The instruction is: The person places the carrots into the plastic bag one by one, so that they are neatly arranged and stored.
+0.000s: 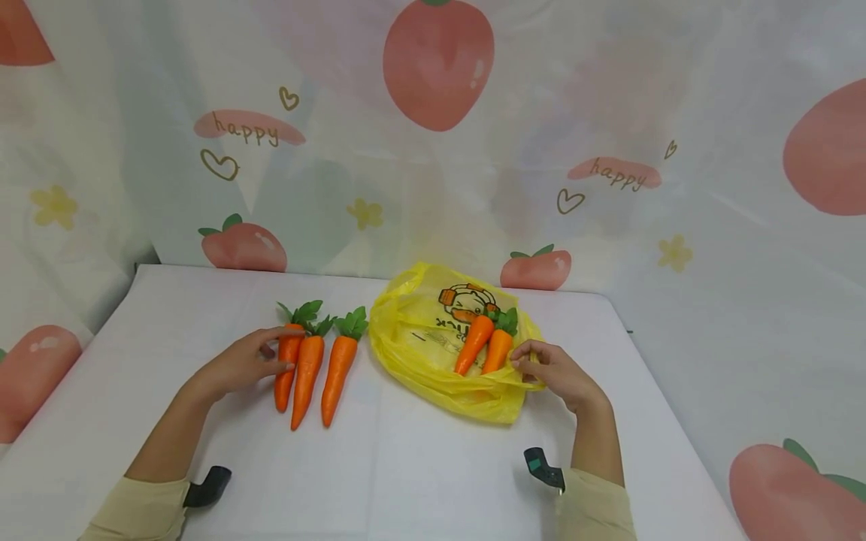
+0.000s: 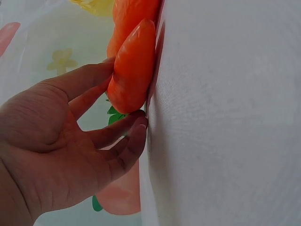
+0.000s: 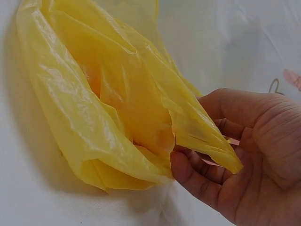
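On the left, three orange carrots with green leaf tops lie side by side. My left hand (image 1: 246, 361) is at the leftmost carrot (image 1: 285, 376), thumb on its near side and index finger across its upper end. In the left wrist view, the thumb and a finger pinch that carrot (image 2: 134, 70). Beside it lie the middle carrot (image 1: 309, 376) and another carrot (image 1: 338, 376). My right hand (image 1: 558, 372) pinches the right rim of a yellow plastic bag (image 1: 413, 353). Two carrots (image 1: 476, 342) rest at the bag's opening, leaves toward the back, lower tips hidden by its front edge.
A white cloth covers the table (image 1: 379, 481). Behind it hangs a curtain (image 1: 325, 173) printed with fruit, flowers and hearts. Black wrist devices stick out from both sleeves, one at the left cuff (image 1: 208, 487) and one at the right cuff (image 1: 543, 467).
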`<state>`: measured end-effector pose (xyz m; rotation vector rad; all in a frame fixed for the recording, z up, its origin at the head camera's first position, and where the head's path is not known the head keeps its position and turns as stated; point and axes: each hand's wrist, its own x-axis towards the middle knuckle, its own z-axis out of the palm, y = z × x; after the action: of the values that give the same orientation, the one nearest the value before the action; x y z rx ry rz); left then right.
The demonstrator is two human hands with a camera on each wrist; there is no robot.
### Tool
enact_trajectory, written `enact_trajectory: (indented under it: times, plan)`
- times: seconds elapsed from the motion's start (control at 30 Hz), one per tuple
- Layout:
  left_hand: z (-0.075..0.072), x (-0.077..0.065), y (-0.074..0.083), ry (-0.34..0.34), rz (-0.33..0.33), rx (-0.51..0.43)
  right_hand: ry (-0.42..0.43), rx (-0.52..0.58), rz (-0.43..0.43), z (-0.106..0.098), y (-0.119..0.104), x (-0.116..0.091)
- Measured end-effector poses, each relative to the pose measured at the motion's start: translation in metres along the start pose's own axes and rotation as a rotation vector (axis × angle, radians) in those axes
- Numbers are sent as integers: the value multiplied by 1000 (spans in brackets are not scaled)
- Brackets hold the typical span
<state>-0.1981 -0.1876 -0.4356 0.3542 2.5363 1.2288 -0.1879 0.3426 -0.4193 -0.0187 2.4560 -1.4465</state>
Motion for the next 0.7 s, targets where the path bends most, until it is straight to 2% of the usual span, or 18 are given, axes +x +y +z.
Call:
enact_trajectory:
  times: [0.3, 0.5, 0.7]
  plan:
    - [-1, 1, 1, 38, -8, 8, -1, -3, -8, -1, 2, 2]
    - [0, 0, 2, 61, -36, -38, 1, -4, -6, 0, 2, 1]
    - [-1, -1, 0, 86, -28, -64, 0, -4, -2, 0, 2, 1]
